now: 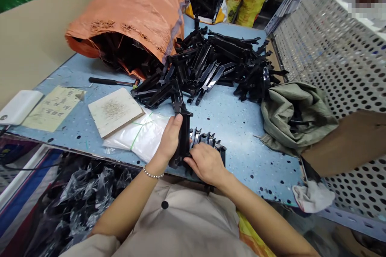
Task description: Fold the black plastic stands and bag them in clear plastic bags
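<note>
My left hand (170,138) is wrapped around a long black plastic part (183,136) that stands nearly upright at the near edge of the blue table (238,124). My right hand (206,164) is closed over a row of several similar black parts (211,140) stacked side by side, pressing them against the held piece. A big heap of the same black plastic parts (208,68) lies in the middle of the table, just beyond my hands.
An orange woven sack (135,12) spills black parts at the back left. A wooden tile (114,111), clear plastic bags (141,134), a paper note (54,107), a white device (19,106) and a black-handled tool (111,82) lie left. An olive cloth bag (295,114) and perforated metal panel (337,56) stand right.
</note>
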The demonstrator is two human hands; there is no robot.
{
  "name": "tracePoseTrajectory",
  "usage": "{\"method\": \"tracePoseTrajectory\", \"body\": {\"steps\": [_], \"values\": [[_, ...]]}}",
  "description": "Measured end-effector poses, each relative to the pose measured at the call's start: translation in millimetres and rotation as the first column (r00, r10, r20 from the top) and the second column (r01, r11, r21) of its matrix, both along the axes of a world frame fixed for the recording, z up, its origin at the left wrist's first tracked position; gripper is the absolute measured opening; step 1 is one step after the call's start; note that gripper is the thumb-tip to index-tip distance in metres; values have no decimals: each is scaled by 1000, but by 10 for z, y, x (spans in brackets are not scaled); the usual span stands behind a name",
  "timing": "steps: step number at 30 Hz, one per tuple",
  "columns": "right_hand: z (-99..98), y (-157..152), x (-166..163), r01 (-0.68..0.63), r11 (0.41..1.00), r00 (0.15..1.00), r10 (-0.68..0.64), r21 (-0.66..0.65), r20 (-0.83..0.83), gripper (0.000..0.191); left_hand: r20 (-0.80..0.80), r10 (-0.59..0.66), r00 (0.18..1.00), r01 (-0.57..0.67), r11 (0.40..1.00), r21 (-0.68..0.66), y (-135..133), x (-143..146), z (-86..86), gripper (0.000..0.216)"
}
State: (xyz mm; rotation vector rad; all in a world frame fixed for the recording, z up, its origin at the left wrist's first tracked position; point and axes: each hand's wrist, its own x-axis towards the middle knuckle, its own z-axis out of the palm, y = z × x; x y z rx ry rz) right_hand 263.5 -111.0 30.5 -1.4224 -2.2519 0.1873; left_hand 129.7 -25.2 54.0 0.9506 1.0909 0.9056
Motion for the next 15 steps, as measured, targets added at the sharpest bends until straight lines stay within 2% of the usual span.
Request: {"method": "tracePoseTrajectory", "body": {"steps": [2, 3, 5, 6, 8, 9, 10, 11, 13, 15], "values": [[-61, -75, -32, -1, 996, 1000, -1, -91, -14, 38, -6, -20, 1000, 20, 1000, 16, 36, -41, -1, 45], [-80, -69, -22, -13, 987, 999, 8, -163, -34, 38, -62, -26, 998, 29, 998, 63, 56, -72, -13, 45], [-95, 50, 59, -19, 955, 996, -6, -295, -85, 39, -334, -41, 941, 109, 976, 187, 94, -144, -69, 40], [-94, 169, 127, 19, 943, 991, -62, -332, -120, 38, -520, -45, 853, 188, 956, 226, 103, -173, -115, 34], [-88, 521, 302, 200, 916, 935, -284, -347, -211, 35, -809, -50, 585, 357, 912, 202, 81, -192, -240, 31], [-85, 742, 397, 326, 884, 867, -420, -334, -266, 34, -879, -55, 473, 414, 895, 167, 47, -176, -314, 34], [-83, 981, 489, 436, 842, 790, -528, -319, -314, 35, -911, -63, 406, 451, 881, 140, 0, -143, -390, 38], [-79, 1222, 574, 528, 791, 710, -611, -308, -350, 41, -920, -69, 385, 474, 870, 133, -56, -99, -463, 43], [-66, 1655, 717, 602, 716, 589, -697, -354, -409, 49, -904, -59, 423, 489, 855, 172, -173, -6, -581, 48], [-45, 1946, 820, 588, 718, 573, -695, -372, -435, 48, -864, -33, 503, 484, 839, 250, -261, 48, -637, 47]]}}
